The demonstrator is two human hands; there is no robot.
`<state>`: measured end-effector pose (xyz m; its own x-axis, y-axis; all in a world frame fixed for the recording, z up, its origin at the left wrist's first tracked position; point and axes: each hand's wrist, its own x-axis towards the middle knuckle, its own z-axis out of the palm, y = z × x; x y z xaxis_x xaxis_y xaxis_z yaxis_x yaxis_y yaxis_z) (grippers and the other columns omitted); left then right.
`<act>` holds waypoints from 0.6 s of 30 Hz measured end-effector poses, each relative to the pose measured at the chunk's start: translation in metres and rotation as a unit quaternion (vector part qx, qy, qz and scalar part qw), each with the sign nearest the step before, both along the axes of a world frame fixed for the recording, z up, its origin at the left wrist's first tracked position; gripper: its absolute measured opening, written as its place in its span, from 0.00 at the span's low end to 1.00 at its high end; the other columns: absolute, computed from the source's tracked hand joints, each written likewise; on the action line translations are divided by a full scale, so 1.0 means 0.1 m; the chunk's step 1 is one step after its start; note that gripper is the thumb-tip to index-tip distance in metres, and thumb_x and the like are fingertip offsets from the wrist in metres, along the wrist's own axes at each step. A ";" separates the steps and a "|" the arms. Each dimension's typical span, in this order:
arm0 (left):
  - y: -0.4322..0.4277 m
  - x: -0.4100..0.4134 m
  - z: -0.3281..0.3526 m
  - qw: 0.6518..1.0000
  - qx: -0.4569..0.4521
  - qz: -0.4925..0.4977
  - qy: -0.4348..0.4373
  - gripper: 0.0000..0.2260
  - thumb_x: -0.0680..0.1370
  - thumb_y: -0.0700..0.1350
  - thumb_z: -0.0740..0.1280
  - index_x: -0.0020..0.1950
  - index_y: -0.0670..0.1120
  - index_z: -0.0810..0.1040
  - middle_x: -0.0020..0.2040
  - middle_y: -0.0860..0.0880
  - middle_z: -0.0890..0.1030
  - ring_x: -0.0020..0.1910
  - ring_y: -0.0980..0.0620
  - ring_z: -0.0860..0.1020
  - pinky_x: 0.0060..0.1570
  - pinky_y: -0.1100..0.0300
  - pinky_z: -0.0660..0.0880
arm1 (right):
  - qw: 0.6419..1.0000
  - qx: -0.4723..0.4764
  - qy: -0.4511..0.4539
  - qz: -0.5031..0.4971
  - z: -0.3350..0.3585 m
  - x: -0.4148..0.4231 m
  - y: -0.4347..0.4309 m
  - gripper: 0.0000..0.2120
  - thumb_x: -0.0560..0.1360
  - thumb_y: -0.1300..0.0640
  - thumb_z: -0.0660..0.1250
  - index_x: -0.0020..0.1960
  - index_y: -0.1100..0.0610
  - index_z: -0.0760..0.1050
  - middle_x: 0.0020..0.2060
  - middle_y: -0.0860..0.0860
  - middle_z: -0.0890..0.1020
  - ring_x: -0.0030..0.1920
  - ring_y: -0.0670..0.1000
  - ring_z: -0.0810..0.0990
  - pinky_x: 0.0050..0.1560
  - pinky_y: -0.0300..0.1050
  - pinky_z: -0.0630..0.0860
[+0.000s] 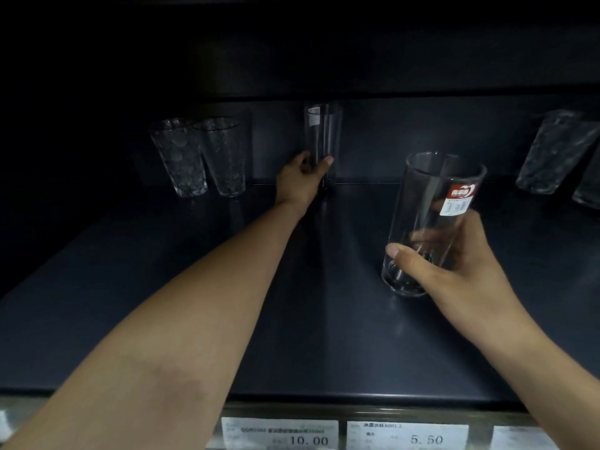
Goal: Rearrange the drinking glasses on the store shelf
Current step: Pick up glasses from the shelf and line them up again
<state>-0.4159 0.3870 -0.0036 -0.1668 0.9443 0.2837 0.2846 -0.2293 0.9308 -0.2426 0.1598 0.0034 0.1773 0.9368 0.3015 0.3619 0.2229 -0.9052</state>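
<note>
Both hands are busy. Her or his left hand (303, 177), stretched to the upper middle of the frame, has thumb and fingers wrapped round the lower part of a tall plain glass (323, 131) standing at the back of the dark shelf (194, 287). Right hand (444, 254), at centre right, grips a second tall glass (431, 216) by its base; that one is tilted and carries a red and white label (461, 199). Whether its foot touches the shelf I cannot tell. Two patterned tumblers (198, 157) stand side by side at upper left, and more patterned glasses (555, 151) sit at the far right edge. By my reckoning the job is midway: one plain glass is being placed at the rear, the other is yet to be set down.
</note>
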 end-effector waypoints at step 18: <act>-1.13 -1.02 -0.06 0.884 -0.048 -0.103 0.454 0.27 0.79 0.64 0.60 0.75 0.52 0.70 0.76 0.49 0.67 0.74 0.48 0.66 0.74 0.54 0.62 | 0.982 -0.146 -0.101 0.058 0.14 -0.09 0.03 0.35 0.63 0.62 0.82 0.62 0.44 0.69 0.46 0.42 0.83 0.47 0.40 0.82 0.55 0.39 0.76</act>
